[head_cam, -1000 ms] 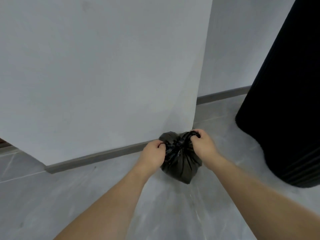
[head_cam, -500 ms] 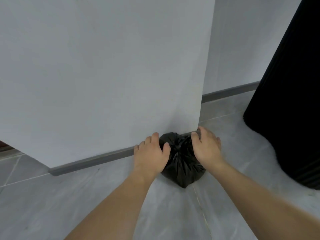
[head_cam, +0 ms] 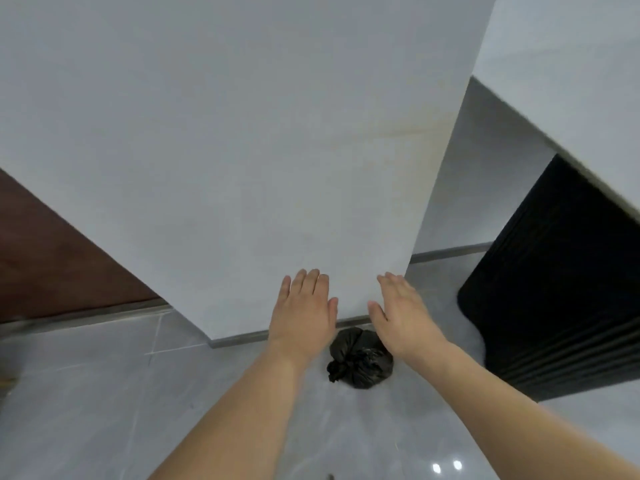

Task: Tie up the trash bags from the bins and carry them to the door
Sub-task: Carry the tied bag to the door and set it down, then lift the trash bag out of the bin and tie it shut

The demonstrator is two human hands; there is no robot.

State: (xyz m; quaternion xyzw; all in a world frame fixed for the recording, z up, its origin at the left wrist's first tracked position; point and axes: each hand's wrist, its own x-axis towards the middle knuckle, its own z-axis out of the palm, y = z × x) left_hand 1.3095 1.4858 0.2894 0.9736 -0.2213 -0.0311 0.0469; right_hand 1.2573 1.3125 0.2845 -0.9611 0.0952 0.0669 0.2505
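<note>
The knotted trash bag is set on the floor at the foot of the wall, and nothing is held: the left hand and right hand are spread flat above it (fingers extended). This bag's tying step is judged complete; if the brown panel at left is the door, a fresh grasp at the knot and a carry there are called for

Soft, even, dim-grey light; two small glare spots on glossy floor; slight motion blur, wide-angle edge bending.

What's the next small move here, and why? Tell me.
Probably lower the right hand and grip the knot on the bag. The bag sits tied on the floor by the wall, and both hands, the left hand too, are open and empty above it.
</note>
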